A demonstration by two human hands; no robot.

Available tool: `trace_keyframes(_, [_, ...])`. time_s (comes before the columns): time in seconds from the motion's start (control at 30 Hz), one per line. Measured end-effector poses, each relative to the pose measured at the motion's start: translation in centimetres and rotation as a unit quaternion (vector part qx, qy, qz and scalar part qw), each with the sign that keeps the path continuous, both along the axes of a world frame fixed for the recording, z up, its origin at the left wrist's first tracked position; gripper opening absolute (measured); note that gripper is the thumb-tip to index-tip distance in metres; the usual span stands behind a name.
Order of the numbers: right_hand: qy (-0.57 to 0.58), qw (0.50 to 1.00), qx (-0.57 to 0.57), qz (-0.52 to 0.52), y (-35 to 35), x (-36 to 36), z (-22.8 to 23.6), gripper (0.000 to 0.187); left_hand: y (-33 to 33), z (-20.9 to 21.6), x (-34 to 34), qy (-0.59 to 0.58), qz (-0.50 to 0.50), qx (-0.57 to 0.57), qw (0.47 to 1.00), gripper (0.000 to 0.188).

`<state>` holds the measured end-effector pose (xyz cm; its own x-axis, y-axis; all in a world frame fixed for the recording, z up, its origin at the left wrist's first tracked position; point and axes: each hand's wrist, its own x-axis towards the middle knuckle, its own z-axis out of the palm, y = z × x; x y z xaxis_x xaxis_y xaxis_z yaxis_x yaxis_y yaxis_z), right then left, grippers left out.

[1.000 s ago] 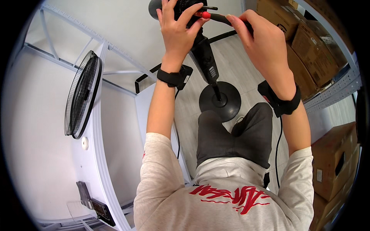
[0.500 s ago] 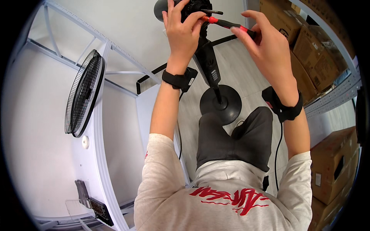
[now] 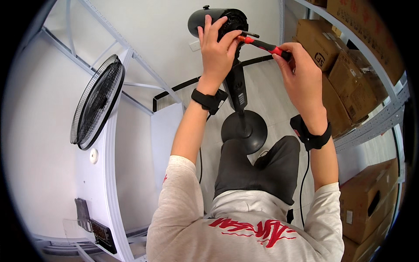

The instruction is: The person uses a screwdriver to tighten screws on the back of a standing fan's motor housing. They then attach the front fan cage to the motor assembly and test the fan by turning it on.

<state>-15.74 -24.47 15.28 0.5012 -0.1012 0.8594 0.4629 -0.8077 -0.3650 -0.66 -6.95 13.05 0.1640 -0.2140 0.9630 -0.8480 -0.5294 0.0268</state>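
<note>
My right hand (image 3: pixel 302 70) is closed around the end of a red-and-black screwdriver (image 3: pixel 264 45), which lies nearly level. Its orange-red tip end meets the front of a dark pedestal fan's motor head (image 3: pixel 208 22). My left hand (image 3: pixel 217 54) grips this motor head, fingers along the housing, with the forefinger and thumb close beside the screwdriver's tip. Just above the tip, the fan's thin metal shaft (image 3: pixel 250 34) sticks out to the right. My left fingers hide the exact spot where the tip touches. Below, the fan's black column (image 3: pixel 237 89) drops to its round base (image 3: pixel 244 131).
To the left, a fan grille (image 3: pixel 97 102) stands on a white shelf (image 3: pixel 102 174) beside a round white knob-like piece (image 3: pixel 94 156). A small dark tray of bits (image 3: pixel 103 236) sits nearer. Cardboard boxes (image 3: pixel 355 83) fill a metal rack (image 3: pixel 377 124) on the right.
The motor head and both hands now appear lower in the picture as the view has shifted. My right fingers have closed in on the screwdriver's end, where they were spread wider before.
</note>
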Motion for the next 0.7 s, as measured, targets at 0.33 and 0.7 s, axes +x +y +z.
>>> trace_keyframes(0.33, [0.039,0.999,-0.029,-0.025,-0.1,-0.2,0.1,0.017,0.3,0.2,-0.4,0.005,0.007,0.002,1.0,0.021])
trace_keyframes(0.7, [0.031,0.999,0.009,-0.002,1.2,-0.8,0.8,0.017,0.8,0.2,-0.8,0.013,0.017,0.011,1.0,0.023])
